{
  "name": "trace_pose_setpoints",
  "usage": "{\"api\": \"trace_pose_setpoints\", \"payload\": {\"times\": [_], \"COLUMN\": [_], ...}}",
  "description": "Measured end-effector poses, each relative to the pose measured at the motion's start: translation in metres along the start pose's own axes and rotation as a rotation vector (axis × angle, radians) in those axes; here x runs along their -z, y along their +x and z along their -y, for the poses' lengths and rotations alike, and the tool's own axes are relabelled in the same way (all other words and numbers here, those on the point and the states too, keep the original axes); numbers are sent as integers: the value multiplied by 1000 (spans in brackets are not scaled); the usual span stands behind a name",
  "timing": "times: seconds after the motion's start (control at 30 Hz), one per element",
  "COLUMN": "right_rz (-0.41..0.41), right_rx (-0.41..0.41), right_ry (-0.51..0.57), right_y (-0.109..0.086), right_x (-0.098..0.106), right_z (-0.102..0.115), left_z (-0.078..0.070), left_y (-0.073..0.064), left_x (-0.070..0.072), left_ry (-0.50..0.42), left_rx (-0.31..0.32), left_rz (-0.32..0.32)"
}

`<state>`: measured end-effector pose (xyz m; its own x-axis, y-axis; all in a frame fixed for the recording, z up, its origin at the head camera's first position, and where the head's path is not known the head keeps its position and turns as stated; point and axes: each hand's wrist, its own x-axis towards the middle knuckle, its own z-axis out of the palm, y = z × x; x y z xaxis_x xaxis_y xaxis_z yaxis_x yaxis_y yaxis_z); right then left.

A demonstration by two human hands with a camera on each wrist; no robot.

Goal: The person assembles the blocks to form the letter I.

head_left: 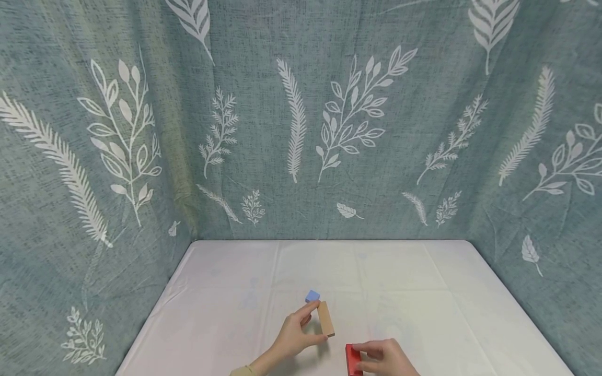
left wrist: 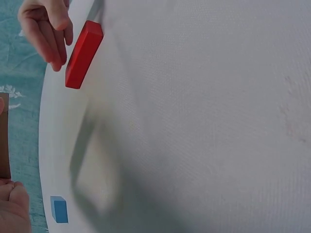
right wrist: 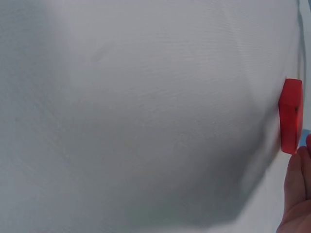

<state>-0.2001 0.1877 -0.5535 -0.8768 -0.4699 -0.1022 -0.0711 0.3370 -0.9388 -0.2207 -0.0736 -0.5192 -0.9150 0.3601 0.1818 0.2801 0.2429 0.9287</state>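
My left hand [head_left: 297, 331] pinches a plain wooden block [head_left: 325, 319] by its two ends, the thumb at the near end and fingers at the far end. That wooden block [left wrist: 4, 138] shows only in part at the edge of the left wrist view. A long red block [head_left: 353, 359] lies on the white cloth to the right and nearer. Beside it is my right hand [head_left: 383, 356], fingertips right at its side and overlapping it in the head view. In the left wrist view, the right hand [left wrist: 46, 29] has loosely bent fingers alongside the red block [left wrist: 84, 56], which is not between them.
A small blue block [head_left: 312, 296] sits on the table just beyond the left fingertips. White cloth [head_left: 423, 292] covers the table. Teal curtains [head_left: 263, 130] with white leaf prints stand behind and on both sides.
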Motion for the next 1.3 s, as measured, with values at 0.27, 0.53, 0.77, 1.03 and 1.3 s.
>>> {"api": "trace_pose_setpoints", "payload": {"times": [0.27, 0.53, 0.77, 1.03, 1.3], "right_rz": [-5, 16, 10, 3, 9], "right_rx": [11, 44, 62, 152, 157], "right_ry": [-25, -72, -52, -111, -128], "right_y": [-4, -5, -6, -5, -4], "right_x": [-2, -3, -4, -2, -3], "right_z": [-4, -6, -5, -8, -10], "left_z": [5, 5, 2, -3, -5], "left_y": [1, 0, 4, 13, 17], "left_x": [-2, -5, -6, -10, -17], "left_ry": [6, 6, 24, 39, 53], "left_rx": [4, 10, 9, -15, -8], "left_rz": [9, 18, 11, 24, 35]}}
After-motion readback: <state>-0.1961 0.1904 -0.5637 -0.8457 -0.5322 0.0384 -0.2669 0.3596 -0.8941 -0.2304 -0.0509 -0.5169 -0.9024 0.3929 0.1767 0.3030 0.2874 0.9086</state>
